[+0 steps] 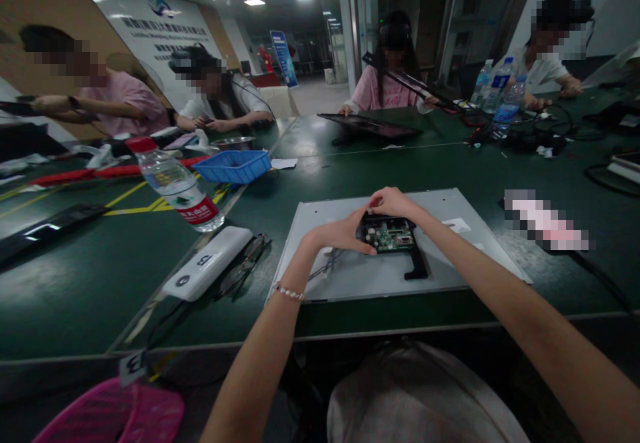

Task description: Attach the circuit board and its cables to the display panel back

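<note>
A large grey metal panel [300, 256], like the back of a screen, lies flat on the table in front of me. On it rests a black plastic frame [419, 263] with a green circuit board [393, 236] inside. My left hand [345, 233] grips the frame's left side, thumb at the lower edge and fingers towards the upper corner. At that upper left corner, my right hand [393, 201] has its fingertips pinched together; what is between them is too small to make out. Thin grey wires [325, 266] lie on the panel by my left wrist.
Left of the panel are a white power bank [209, 263], glasses [245, 266], a water bottle [175, 186] and a blue tray [235, 165]. A pink phone-like thing [545, 221] with a cable lies right. Across the table, a person [387, 86] handles dark panels; other people sit nearby.
</note>
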{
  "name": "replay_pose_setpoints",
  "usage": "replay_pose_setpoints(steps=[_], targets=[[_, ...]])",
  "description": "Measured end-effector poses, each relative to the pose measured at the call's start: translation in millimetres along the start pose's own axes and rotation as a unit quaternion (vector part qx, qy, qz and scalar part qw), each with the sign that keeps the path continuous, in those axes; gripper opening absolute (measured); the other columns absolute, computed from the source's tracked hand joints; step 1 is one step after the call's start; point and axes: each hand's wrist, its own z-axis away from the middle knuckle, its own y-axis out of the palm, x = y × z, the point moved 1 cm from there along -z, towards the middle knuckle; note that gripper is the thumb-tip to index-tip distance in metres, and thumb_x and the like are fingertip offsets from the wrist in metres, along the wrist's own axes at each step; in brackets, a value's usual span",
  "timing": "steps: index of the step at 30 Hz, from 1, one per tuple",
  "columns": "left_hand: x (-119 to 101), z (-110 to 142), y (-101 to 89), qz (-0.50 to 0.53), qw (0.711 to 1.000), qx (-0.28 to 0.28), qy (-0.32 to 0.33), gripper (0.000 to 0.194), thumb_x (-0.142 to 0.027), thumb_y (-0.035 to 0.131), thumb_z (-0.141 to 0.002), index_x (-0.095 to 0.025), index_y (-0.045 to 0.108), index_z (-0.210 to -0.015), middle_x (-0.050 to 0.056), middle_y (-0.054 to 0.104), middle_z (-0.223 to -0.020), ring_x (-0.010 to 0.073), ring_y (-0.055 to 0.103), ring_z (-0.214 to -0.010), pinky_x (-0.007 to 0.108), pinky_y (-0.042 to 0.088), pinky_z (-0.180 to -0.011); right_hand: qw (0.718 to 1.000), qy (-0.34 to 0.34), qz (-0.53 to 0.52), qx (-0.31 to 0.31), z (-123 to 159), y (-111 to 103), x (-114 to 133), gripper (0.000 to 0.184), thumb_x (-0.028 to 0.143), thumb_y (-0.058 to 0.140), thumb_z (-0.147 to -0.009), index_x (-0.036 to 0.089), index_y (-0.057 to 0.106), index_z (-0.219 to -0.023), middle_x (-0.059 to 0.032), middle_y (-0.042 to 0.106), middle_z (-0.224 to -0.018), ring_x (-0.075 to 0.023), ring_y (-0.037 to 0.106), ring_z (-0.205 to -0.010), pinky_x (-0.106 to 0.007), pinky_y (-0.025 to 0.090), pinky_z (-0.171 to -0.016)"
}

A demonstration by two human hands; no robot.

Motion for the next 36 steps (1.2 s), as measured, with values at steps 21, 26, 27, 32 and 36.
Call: replay_pose_setpoints(steps=[21,26,27,32,36], targets=[[7,-2,2.6,-0.042,0.999,0.007,-0.033,0.119,-0.061,0.074,-0.060,-0.017,0.008,-0.149,0.016,0.018,-0.155,0.0372,0.023,-0.140,0.048,0.021,-0.116,0.986,-0.126,0.108,0.004,44,-9,27,0.023,0.016,0.051,-0.087,0.016,0.073,-0.091,-0.0093,0.071,-0.101,-0.0196,0.061,-0.094,-0.026,0.042,-0.082],[6,-2,2.0,-0.038,0.999,0.006,-0.038,0.119,-0.060,0.074,-0.061,-0.013,0.009,-0.149,0.018,0.017,-0.155,0.0360,0.022,-0.140,0.049,0.020,-0.115,0.992,-0.078,0.093,-0.016,42,-3,28,0.023,0.013,0.052,-0.083,0.015,0.073,-0.091,-0.0099,0.071,-0.096,-0.0204,0.062,-0.090,-0.026,0.042,-0.080],[5,-2,1.7,-0.033,0.999,0.004,-0.022,0.117,-0.059,0.074,-0.062,-0.014,0.010,-0.148,0.017,0.018,-0.155,0.0351,0.023,-0.140,0.049,0.020,-0.115,0.994,-0.070,0.079,-0.018,41,-2,27,0.023,0.012,0.053,-0.081,0.015,0.073,-0.092,-0.0095,0.071,-0.095,-0.0199,0.063,-0.087,-0.026,0.043,-0.078],[2,-2,1.2,-0.017,1.000,-0.003,-0.005,0.115,-0.056,0.075,-0.062,-0.015,0.011,-0.148,0.016,0.020,-0.155,0.0344,0.023,-0.141,0.048,0.018,-0.116,0.996,-0.068,0.045,-0.019,38,-2,25,0.028,0.010,0.052,-0.078,0.014,0.072,-0.097,-0.0087,0.072,-0.094,-0.0191,0.063,-0.084,-0.025,0.043,-0.074],[2,-1,1.7,-0.026,0.998,0.002,-0.049,0.120,-0.060,0.075,-0.060,-0.013,0.009,-0.149,0.018,0.016,-0.155,0.0366,0.019,-0.141,0.049,0.016,-0.116,0.993,-0.085,0.083,-0.012,39,-3,27,0.025,0.011,0.050,-0.079,0.015,0.074,-0.086,-0.0091,0.072,-0.088,-0.0203,0.062,-0.084,-0.026,0.041,-0.075]])
